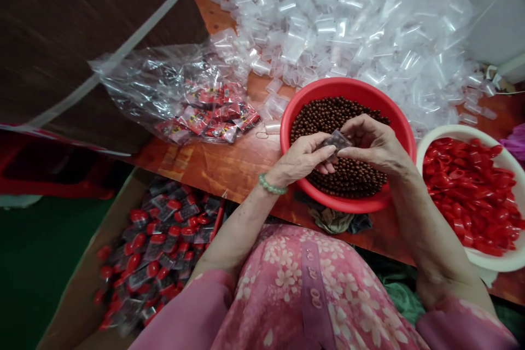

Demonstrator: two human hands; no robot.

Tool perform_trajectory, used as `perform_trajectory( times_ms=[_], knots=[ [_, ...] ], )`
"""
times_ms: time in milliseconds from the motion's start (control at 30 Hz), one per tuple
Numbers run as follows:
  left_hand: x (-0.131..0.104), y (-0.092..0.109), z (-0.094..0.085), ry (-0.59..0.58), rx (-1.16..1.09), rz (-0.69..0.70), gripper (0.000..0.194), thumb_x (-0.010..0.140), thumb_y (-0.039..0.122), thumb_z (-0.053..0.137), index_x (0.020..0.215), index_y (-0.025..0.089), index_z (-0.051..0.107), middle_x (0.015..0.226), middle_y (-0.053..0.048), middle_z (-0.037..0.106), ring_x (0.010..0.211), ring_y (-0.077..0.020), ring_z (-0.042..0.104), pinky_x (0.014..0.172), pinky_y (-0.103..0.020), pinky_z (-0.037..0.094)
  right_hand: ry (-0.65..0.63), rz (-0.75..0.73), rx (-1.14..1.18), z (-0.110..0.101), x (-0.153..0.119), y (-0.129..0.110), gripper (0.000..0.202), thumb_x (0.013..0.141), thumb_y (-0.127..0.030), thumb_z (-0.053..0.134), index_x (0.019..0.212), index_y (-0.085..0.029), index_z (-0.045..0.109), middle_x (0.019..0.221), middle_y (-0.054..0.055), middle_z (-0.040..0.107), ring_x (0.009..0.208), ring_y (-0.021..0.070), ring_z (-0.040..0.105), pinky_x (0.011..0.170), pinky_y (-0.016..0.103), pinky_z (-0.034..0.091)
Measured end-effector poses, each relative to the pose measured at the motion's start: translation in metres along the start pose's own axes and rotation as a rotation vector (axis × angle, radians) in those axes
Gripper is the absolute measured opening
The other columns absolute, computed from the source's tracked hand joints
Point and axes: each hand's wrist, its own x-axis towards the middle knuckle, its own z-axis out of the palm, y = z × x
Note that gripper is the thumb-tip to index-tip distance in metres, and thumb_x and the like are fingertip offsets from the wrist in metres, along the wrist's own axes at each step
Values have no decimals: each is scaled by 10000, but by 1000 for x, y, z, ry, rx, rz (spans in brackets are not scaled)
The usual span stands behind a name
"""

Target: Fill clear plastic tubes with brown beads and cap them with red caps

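Observation:
Above a red basin (346, 205) of small round brown balls (328, 115), both hands meet at a small transparent plastic container (337, 141) that looks filled with those balls. My left hand (307, 153), with a green bead bracelet (272, 184) on its wrist, is closed around the container's left side. The fingers of my right hand (375, 142) are curled and pinch its right end. Whether the right fingers also hold a small part is hidden.
Transparent plastic containers (328, 27) are heaped behind the basin. A white basin (455, 132) of red plastic caps (471, 191) stands right. Left lie red packets (217, 115) in a plastic bag (143, 76). Below, a cardboard box (84, 262) holds filled, red-capped containers (164, 246).

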Motion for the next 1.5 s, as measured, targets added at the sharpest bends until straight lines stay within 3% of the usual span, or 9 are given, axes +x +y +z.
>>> perform_trajectory(
  times_ms=[300, 700, 967, 1267, 1400, 1500],
  knots=[
    [0, 1, 0, -3, 0, -11, 288, 927, 385, 688, 1014, 124, 604, 786, 17, 654, 613, -51, 666, 570, -142, 544, -130, 117, 112, -2, 9, -5, 584, 554, -448, 1001, 859, -228, 554, 706, -58, 588, 623, 96, 523, 574, 236, 414],
    [0, 0, -1, 13, -53, -24, 300, 920, 405, 704, 1007, 144, 584, 801, 15, 657, 651, -68, 691, 598, -155, 567, -52, 91, 78, 0, 9, 0, 514, 552, -475, 992, 758, -224, 594, 689, -47, 584, 629, 107, 511, 585, 253, 428],
    [-2, 0, -3, -47, -129, -42, 348, 803, 207, 780, 1088, 136, 594, 814, -2, 704, 714, -101, 729, 668, -197, 602, -49, 91, 57, -2, 8, 2, 473, 558, -434, 992, 697, -212, 599, 664, -45, 574, 612, 103, 511, 582, 259, 418],
    [-1, 1, -3, -65, -126, -48, 304, 810, 175, 757, 1072, 138, 607, 812, -1, 711, 706, -99, 728, 666, -197, 595, -51, 85, 74, -3, 2, 4, 458, 603, -435, 965, 689, -224, 567, 686, -34, 586, 632, 120, 517, 601, 279, 438],
    [-1, 3, -2, -46, -136, -58, 272, 814, 136, 732, 1054, 142, 604, 829, 0, 707, 706, -89, 722, 665, -189, 597, 15, 10, 115, -9, -1, 5, 489, 635, -444, 951, 624, -227, 512, 627, -38, 546, 583, 114, 466, 579, 288, 415],
    [-1, 2, -2, -30, -137, -62, 266, 815, 119, 719, 1054, 136, 605, 851, -3, 705, 708, -88, 721, 662, -192, 600, 76, -17, 124, -13, -4, 6, 403, 636, -410, 959, 709, -235, 604, 673, -30, 593, 625, 130, 509, 611, 296, 428]
  ],
)
